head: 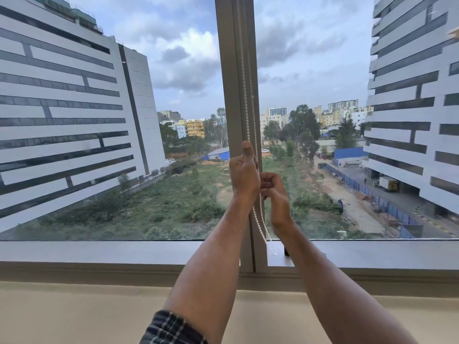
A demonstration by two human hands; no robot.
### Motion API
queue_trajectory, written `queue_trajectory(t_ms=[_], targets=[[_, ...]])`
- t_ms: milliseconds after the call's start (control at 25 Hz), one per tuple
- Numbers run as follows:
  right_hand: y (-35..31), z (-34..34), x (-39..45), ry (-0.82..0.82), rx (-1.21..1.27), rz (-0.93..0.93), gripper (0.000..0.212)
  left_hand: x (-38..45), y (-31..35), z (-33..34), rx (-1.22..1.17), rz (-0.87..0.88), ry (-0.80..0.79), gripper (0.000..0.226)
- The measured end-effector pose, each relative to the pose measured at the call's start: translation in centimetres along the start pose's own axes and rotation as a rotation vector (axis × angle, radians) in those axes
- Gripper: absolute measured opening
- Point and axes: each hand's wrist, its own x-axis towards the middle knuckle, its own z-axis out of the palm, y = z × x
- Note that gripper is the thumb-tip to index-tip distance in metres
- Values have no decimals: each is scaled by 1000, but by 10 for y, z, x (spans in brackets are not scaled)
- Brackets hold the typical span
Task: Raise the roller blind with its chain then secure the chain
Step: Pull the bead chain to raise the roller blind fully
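A white beaded chain (246, 95) hangs as two strands down the grey window mullion (231, 70). My left hand (243, 173) is closed around the chain at mid height, thumb pointing up. Just below and to the right, my right hand (274, 192) pinches the chain with curled fingers. Beneath the hands the chain's loop (260, 222) sags to the sill, ending near a small white clip (272, 249). The roller blind itself is out of view; both panes are uncovered.
A grey window sill (99, 252) runs across the frame, with a beige wall (74, 314) below it. A small dark fitting (286, 252) sits on the sill beside my right forearm. Buildings and green ground lie beyond the glass.
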Motion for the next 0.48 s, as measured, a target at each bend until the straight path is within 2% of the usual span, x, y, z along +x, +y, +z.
queue_trajectory(t_ms=[80, 200, 360, 480], targets=[[-29, 2, 19, 81, 72, -53, 25, -2, -9, -3, 37, -1, -2, 68], [-69, 18, 45, 105, 134, -51, 17, -19, -34, -9, 26, -58, -44, 71], [-93, 46, 53, -61, 132, 63, 41, -55, -62, -13, -8, -156, -94, 71], [-91, 59, 46, -125, 171, 84, 49, -66, -67, -17, -69, -191, -90, 67]])
